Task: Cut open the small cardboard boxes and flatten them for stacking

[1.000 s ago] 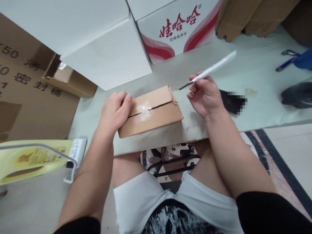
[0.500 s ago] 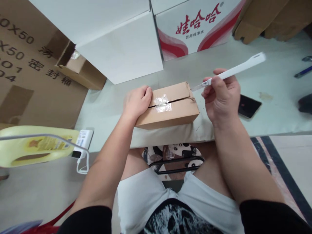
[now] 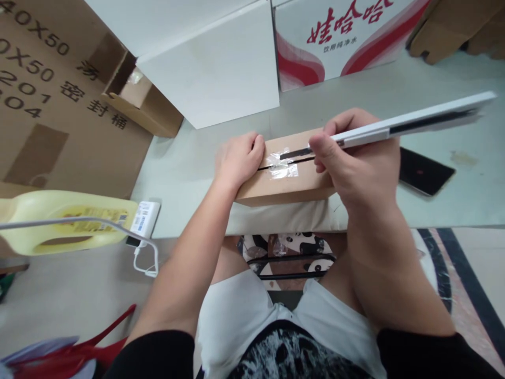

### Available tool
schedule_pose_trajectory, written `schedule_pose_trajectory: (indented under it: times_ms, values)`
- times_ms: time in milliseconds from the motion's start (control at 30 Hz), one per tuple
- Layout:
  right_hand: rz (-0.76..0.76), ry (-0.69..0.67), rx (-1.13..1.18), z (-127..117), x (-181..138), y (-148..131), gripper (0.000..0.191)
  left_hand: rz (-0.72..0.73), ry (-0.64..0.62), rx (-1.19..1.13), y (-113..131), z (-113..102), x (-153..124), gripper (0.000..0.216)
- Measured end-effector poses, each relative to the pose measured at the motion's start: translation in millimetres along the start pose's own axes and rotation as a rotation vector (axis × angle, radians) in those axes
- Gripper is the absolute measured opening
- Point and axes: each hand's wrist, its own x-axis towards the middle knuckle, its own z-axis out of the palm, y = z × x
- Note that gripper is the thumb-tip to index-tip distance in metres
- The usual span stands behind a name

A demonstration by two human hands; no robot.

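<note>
A small brown cardboard box (image 3: 292,187) lies on the table in front of me, with clear tape (image 3: 284,169) across its top seam. My left hand (image 3: 241,160) is closed over the left end of the box, thumb along the top. My right hand (image 3: 357,160) grips a white-handled folding knife (image 3: 366,134) above the right end of the box. The dark blade points left, and its tip is over the tape by the seam. I cannot tell whether the tip touches the tape. The right fingers partly hide the box's right end.
Large white cartons (image 3: 221,68) and a red-and-white carton (image 3: 339,47) stand behind. A phone (image 3: 426,171) lies to the right. At left are an open brown box (image 3: 148,100), a yellow jug (image 3: 79,221) and a white power bank (image 3: 145,223) with a cable.
My right hand has brought the knife left, from beside the box's right end to over the tape. My left hand stays on the box. The whole view has shifted slightly.
</note>
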Motion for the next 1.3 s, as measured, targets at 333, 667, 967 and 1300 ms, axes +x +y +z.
schedule_pose_trajectory:
  times_ms: [333,667,967,1300]
  values:
    - [-0.083,-0.267,-0.109,-7.0,-2.5,-1.9,0.045,0.01,-0.017,0.016,0.6,-1.0,-0.4,0.04]
    - [-0.115,-0.235,-0.282,-1.4,-3.9,-0.2,0.023,0.02,-0.011,-0.004,-2.5,1.5,0.5,0.04]
    - [-0.125,-0.22,-0.394,2.4,-6.4,2.1,0.019,0.022,-0.013,0.008,-0.6,0.5,-0.7,0.04]
    - [-0.11,-0.245,-0.471,6.3,-7.0,3.4,0.017,0.024,-0.009,0.032,-0.5,0.7,-0.6,0.04]
